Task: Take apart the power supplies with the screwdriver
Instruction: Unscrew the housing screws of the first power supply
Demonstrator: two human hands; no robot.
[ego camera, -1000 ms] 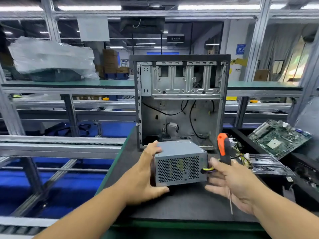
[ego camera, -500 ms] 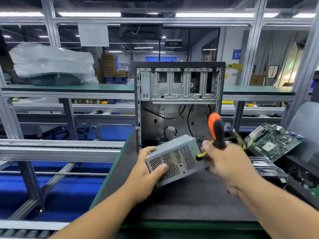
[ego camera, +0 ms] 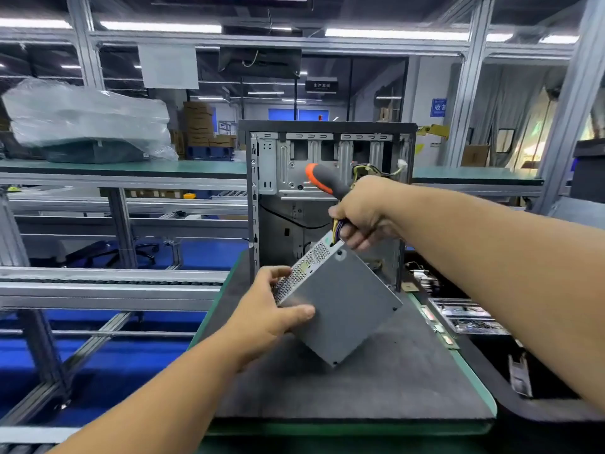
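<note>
A grey metal power supply is tilted up on one corner above the dark mat, its mesh side facing left. My left hand grips its lower left edge, thumb across the flat face. My right hand holds the bundle of coloured wires at the supply's top corner together with the screwdriver, whose orange and grey handle sticks up to the left. The shaft is hidden by my hand.
An open empty computer case stands upright just behind the power supply. Circuit boards and parts lie in a black tray to the right. Conveyor rails run on the left. A plastic-wrapped item sits on the far shelf.
The power supply has been lifted and tipped further, from lying flat on the mat to standing on a corner. My right hand rose with the wires and screwdriver.
</note>
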